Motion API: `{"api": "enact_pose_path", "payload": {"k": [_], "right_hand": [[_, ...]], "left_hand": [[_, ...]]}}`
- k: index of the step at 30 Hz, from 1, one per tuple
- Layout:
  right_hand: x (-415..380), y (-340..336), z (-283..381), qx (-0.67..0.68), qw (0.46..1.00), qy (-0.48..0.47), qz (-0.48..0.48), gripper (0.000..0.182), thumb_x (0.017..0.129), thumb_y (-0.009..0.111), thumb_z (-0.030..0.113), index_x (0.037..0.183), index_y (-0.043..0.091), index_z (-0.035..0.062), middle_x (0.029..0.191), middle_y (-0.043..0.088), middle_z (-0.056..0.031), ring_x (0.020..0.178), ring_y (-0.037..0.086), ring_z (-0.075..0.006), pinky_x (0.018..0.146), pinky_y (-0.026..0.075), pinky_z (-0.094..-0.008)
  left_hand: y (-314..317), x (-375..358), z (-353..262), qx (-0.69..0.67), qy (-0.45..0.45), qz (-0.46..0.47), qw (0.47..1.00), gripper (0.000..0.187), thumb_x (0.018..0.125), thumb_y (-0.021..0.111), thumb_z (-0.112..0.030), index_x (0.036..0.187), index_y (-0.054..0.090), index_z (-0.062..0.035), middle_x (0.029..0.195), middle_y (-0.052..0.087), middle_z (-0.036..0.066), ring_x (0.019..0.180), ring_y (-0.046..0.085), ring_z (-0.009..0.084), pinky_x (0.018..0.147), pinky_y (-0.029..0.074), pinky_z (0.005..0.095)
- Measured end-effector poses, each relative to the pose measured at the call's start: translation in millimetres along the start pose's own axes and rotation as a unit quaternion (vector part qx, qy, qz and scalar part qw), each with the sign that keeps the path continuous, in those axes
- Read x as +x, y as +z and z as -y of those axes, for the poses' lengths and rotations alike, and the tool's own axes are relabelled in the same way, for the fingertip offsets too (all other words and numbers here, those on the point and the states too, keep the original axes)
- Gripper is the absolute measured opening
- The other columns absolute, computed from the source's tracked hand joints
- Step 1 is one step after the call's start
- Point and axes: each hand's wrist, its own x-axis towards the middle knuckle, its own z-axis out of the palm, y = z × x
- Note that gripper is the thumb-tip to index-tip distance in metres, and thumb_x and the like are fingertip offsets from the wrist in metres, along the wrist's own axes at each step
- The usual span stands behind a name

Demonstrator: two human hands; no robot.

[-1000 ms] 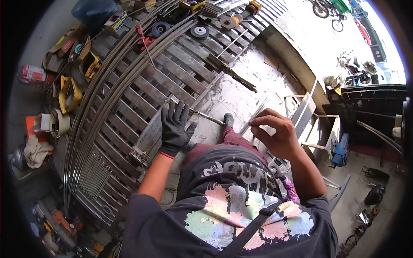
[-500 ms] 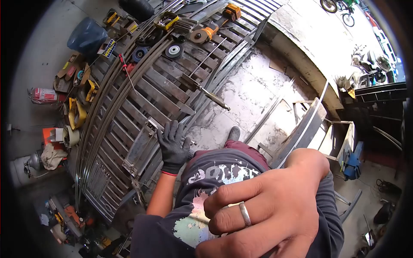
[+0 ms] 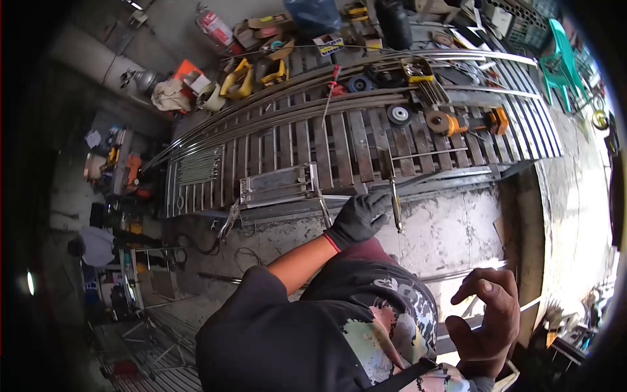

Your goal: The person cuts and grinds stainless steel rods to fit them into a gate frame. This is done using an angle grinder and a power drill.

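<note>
My left hand point(image 3: 362, 219), in a dark glove with a red cuff, is at the front edge of the slatted metal workbench point(image 3: 277, 147). Its fingers reach out beside the handle of a locking clamp point(image 3: 396, 204) that hangs over that edge. My right hand point(image 3: 486, 320) is bare and raised at the lower right, fingers bent and apart, with nothing in it. Left of the glove, a flat metal piece point(image 3: 277, 184) lies on the slats with clamps at both ends. An orange angle grinder point(image 3: 464, 123) rests further back, next to a round disc point(image 3: 400, 115).
Long thin metal rods point(image 3: 261, 121) run along the bench. A red-handled screwdriver point(image 3: 332, 88), a yellow tray point(image 3: 417, 70) and small boxes lie behind. A fire extinguisher point(image 3: 215, 26) is at the back, a green chair point(image 3: 563, 65) at the far right.
The view has swung left, bringing more of the bench's length in. My left hand has shifted toward the locking clamp. My right hand has moved away from the camera to the lower right.
</note>
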Motion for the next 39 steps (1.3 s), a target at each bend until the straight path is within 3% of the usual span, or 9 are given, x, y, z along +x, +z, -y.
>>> {"api": "enact_pose_path", "payload": {"k": [6, 14, 15, 18, 19, 22, 27, 30, 39], "right_hand": [[2.7, -31.0, -61.6, -0.048, 0.995, 0.070, 0.047, 0.068, 0.079, 0.086, -0.001, 0.144, 0.065, 0.0017, 0.108, 0.074, -0.0188, 0.088, 0.074, -0.0275, 0.078, 0.060, -0.0391], [38.1, -128.9, -150.4, -0.158, 0.936, 0.223, 0.223, 0.053, 0.099, 0.081, 0.016, 0.149, 0.066, 0.0121, 0.126, 0.071, -0.0138, 0.111, 0.072, -0.0385, 0.097, 0.061, -0.0475], [40.8, -143.9, -163.5, -0.163, 0.932, 0.236, 0.221, 0.052, 0.100, 0.080, 0.016, 0.149, 0.066, 0.0120, 0.126, 0.071, -0.0139, 0.112, 0.072, -0.0382, 0.098, 0.060, -0.0475], [52.1, -190.5, -196.2, -0.217, 0.907, 0.272, 0.238, 0.050, 0.102, 0.079, 0.019, 0.150, 0.065, 0.0117, 0.128, 0.071, -0.0138, 0.114, 0.071, -0.0374, 0.101, 0.058, -0.0474], [55.8, -205.5, -203.7, -0.241, 0.896, 0.281, 0.246, 0.049, 0.103, 0.078, 0.019, 0.150, 0.065, 0.0116, 0.129, 0.071, -0.0136, 0.115, 0.071, -0.0372, 0.103, 0.058, -0.0474], [64.1, -250.5, -221.7, -0.265, 0.873, 0.328, 0.247, 0.050, 0.102, 0.079, 0.019, 0.150, 0.066, 0.0110, 0.128, 0.071, -0.0127, 0.118, 0.069, -0.0365, 0.107, 0.054, -0.0475], [65.2, -318.4, -250.4, -0.292, 0.870, 0.349, 0.192, 0.051, 0.100, 0.080, 0.017, 0.148, 0.066, 0.0093, 0.127, 0.070, -0.0155, 0.118, 0.069, -0.0387, 0.104, 0.055, -0.0466], [61.3, -344.9, -274.0, -0.250, 0.875, 0.379, 0.167, 0.052, 0.100, 0.080, 0.020, 0.149, 0.065, 0.0099, 0.127, 0.071, -0.0151, 0.117, 0.070, -0.0382, 0.104, 0.055, -0.0475], [95.2, -434.8, -420.4, -0.195, 0.903, 0.302, 0.236, 0.050, 0.097, 0.080, 0.017, 0.145, 0.068, 0.0081, 0.128, 0.072, -0.0183, 0.115, 0.072, -0.0418, 0.101, 0.059, -0.0504]], "left_hand": [[16.4, 39.0, 1.0, -0.011, -0.053, -0.077, 0.996, 0.089, 0.100, 0.080, -0.032, 0.168, 0.032, 0.0010, 0.165, 0.047, 0.031, 0.137, 0.064, 0.0489, 0.109, 0.059, 0.0494], [55.9, 158.2, 7.6, 0.008, -0.026, -0.111, 0.993, 0.101, 0.095, 0.088, -0.020, 0.173, 0.027, -0.0005, 0.167, 0.046, 0.029, 0.154, 0.050, 0.0460, 0.125, 0.046, 0.0472], [65.4, 178.9, 4.7, -0.053, -0.049, -0.101, 0.992, 0.103, 0.095, 0.087, -0.025, 0.175, 0.026, -0.0010, 0.173, 0.042, 0.028, 0.160, 0.044, 0.0454, 0.132, 0.035, 0.0553], [67.9, 255.6, -27.9, 0.120, -0.003, -0.057, 0.991, 0.105, 0.095, 0.085, -0.033, 0.176, 0.026, -0.0020, 0.178, 0.038, 0.026, 0.165, 0.037, 0.0435, 0.136, 0.021, 0.0649], [71.1, 281.5, -37.5, 0.087, 0.014, -0.055, 0.995, 0.103, 0.094, 0.083, -0.038, 0.176, 0.031, -0.0027, 0.180, 0.036, 0.022, 0.168, 0.031, 0.0434, 0.136, 0.011, 0.0710], [103.1, 348.4, -55.7, 0.106, 0.036, -0.054, 0.992, 0.100, 0.093, 0.084, -0.036, 0.174, 0.035, -0.0028, 0.180, 0.038, 0.020, 0.167, 0.032, 0.0452, 0.136, 0.013, 0.0701], [124.6, 434.3, -85.4, 0.070, 0.188, -0.059, 0.978, 0.077, 0.096, 0.079, -0.027, 0.164, 0.052, -0.0032, 0.174, 0.046, 0.020, 0.163, 0.039, 0.0471, 0.131, 0.032, 0.0675], [124.1, 471.3, -96.5, 0.066, 0.244, -0.038, 0.967, 0.069, 0.098, 0.076, -0.026, 0.160, 0.057, -0.0028, 0.171, 0.049, 0.019, 0.161, 0.042, 0.0463, 0.131, 0.033, 0.0662], [144.4, 510.0, -113.4, 0.108, 0.192, 0.013, 0.975, 0.050, 0.101, 0.073, -0.023, 0.147, 0.066, -0.0033, 0.156, 0.062, 0.017, 0.154, 0.050, 0.0450, 0.128, 0.038, 0.0643]]}}
